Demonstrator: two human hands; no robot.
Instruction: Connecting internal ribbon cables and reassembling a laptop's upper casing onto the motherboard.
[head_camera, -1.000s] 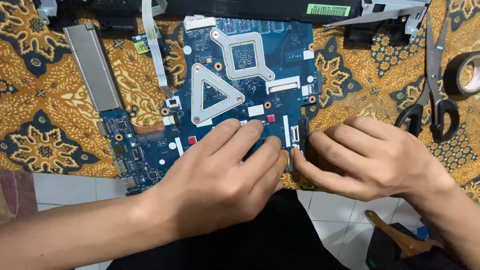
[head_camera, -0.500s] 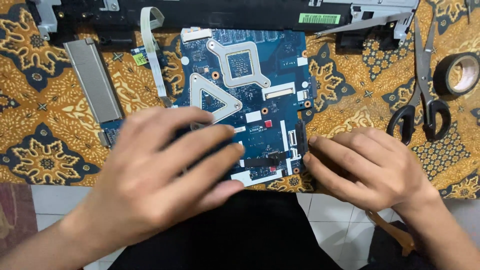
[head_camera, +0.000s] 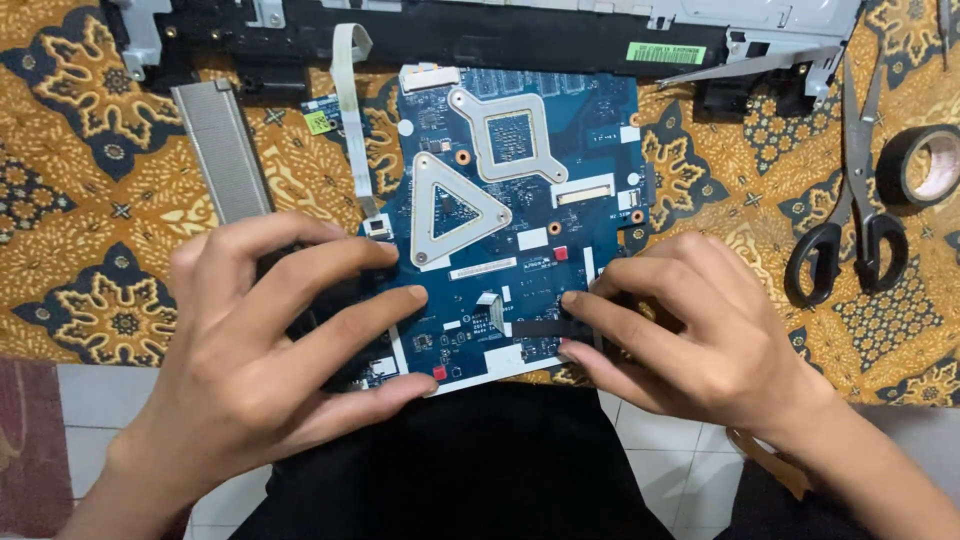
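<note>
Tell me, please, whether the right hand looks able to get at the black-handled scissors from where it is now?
Probably yes. The scissors lie in the open on the patterned cloth, on the right hand's own side, with nothing between them. That hand's fingertips are busy on the blue circuit board, though.

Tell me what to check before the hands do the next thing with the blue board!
1. Left hand steadying the blue board: ok, fingers spread over its left edge.
2. Right hand on the black strip: ok, fingertips touch it.
3. Strip seated flat: cannot tell, fingers hide its end.
4. White ribbon cable out of the way: ok, it lies left of the board.
5. Scissors and tape roll away from the hands: ok, both off to the right.
</note>
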